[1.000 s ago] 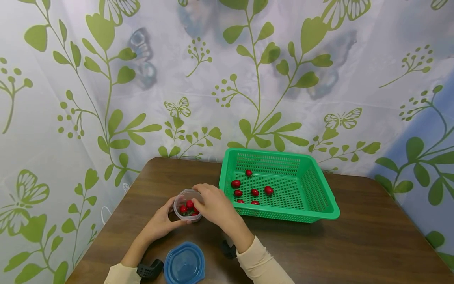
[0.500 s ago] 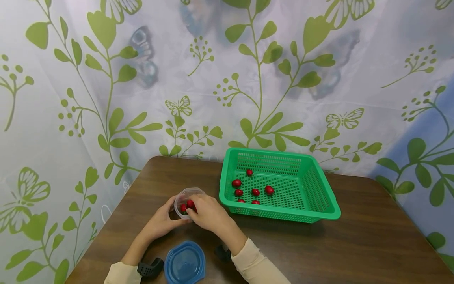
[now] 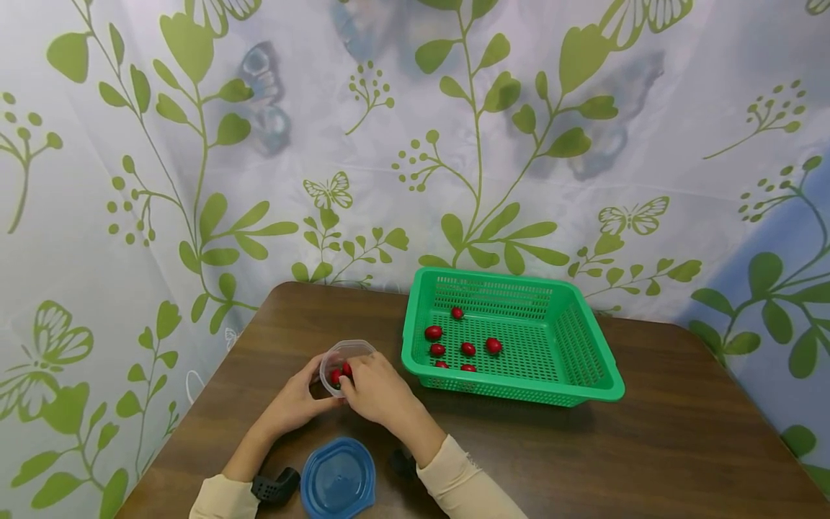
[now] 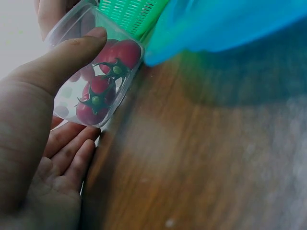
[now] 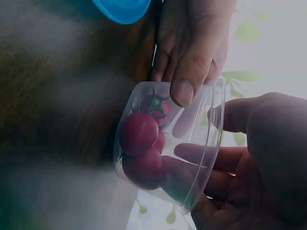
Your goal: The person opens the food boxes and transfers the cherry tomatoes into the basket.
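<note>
L hand (image 3: 295, 402): grips clear tub (image 3: 346, 350), prob. to steady it. R hand (image 3: 379, 389): fingers inside, by cherry toms (image 5: 139, 133); grasping any or not, can't tell, view hazy. Blue lid (image 3: 338, 477): on table (image 3: 648, 447), prob. off to free tub's mouth. Green basket (image 3: 519, 389): R of tub, w/ loose toms (image 3: 468, 349), prob. for easy reach.

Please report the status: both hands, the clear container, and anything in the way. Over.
Left hand holds clear container. Right hand partly inside it, grip unclear. Red tomatoes at the container's bottom. Nothing seen blocking; blue lid lies nearby.
</note>
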Available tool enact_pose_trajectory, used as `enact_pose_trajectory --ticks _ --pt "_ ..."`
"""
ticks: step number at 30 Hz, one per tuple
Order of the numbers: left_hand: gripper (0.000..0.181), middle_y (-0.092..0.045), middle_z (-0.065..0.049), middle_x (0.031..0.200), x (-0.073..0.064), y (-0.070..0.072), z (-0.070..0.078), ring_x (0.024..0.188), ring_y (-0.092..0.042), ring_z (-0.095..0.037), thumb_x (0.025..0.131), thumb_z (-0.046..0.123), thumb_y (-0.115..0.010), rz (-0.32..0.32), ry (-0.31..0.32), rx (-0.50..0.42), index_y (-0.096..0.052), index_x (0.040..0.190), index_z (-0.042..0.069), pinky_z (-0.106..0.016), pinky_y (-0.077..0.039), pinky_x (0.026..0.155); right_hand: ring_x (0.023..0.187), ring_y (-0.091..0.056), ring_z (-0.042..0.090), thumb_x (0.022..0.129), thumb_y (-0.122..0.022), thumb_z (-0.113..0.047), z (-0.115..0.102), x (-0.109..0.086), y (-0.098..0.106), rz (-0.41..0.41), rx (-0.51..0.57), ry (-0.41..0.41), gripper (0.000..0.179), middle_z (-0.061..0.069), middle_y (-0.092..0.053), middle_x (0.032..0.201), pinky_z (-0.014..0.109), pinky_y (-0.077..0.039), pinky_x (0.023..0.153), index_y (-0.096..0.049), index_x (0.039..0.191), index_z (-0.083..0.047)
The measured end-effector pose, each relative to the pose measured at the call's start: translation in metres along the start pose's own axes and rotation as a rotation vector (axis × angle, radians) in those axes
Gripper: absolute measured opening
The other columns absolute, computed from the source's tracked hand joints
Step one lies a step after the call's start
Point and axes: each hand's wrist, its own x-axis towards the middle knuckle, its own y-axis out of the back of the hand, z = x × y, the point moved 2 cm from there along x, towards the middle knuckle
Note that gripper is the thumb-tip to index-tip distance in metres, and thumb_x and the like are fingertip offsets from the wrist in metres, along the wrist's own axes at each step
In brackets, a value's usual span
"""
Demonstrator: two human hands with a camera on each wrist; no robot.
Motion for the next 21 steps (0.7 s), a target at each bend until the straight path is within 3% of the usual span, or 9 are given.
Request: enact_pose_trajectory --ticks 8,14,19,21 --pt "0.085 -0.052 -0.016 0.152 0.000 0.000 0.000 0.135 -0.055 -0.036 0.086 0.031 -0.086 0.002 -0.028 0.005 -0.040 0.155 0.009 -0.055 -0.045 0.112 0.114 -0.065 0.024 0.107 -0.052 -0.029 -0.005 0.000 -0.002 -0.013 -0.052 -0.007 0.031 0.005 -0.074 0.114 0.036 -0.045 0.111 -0.071 0.116 -0.006" --pt "0.085 -0.053 -0.016 0.151 0.001 0.001 -0.002 0.134 -0.057 -0.036 0.085 0.025 -0.087 0.012 -0.040 0.015 -0.042 0.154 0.007 -0.037 -0.048 0.112 0.107 -0.062 0.019 0.109 -0.047 -0.030 -0.006 0.003 -0.008 -0.005 -0.116 0.032 0.033 0.001 -0.075 0.109 0.031 -0.046 0.105 -0.073 0.113 -0.011" --pt "0.081 -0.054 -0.020 0.150 0.000 0.001 -0.002 0.133 -0.057 -0.039 0.086 0.021 -0.086 0.012 -0.057 0.017 -0.043 0.152 0.004 -0.049 -0.046 0.112 0.106 -0.064 0.019 0.109 -0.045 -0.032 -0.006 0.005 -0.010 0.000 -0.156 0.036 0.034 0.001 -0.075 0.106 0.031 -0.043 0.106 -0.071 0.113 -0.011" --pt "0.080 -0.054 -0.021 0.149 0.000 0.001 -0.001 0.133 -0.057 -0.038 0.086 0.018 -0.085 0.014 -0.071 0.014 -0.043 0.152 0.003 -0.047 -0.047 0.112 0.103 -0.066 0.017 0.109 -0.044 -0.031 -0.007 0.005 -0.011 0.011 -0.177 0.050 0.033 0.000 -0.075 0.101 0.031 -0.043 0.106 -0.071 0.112 -0.011"
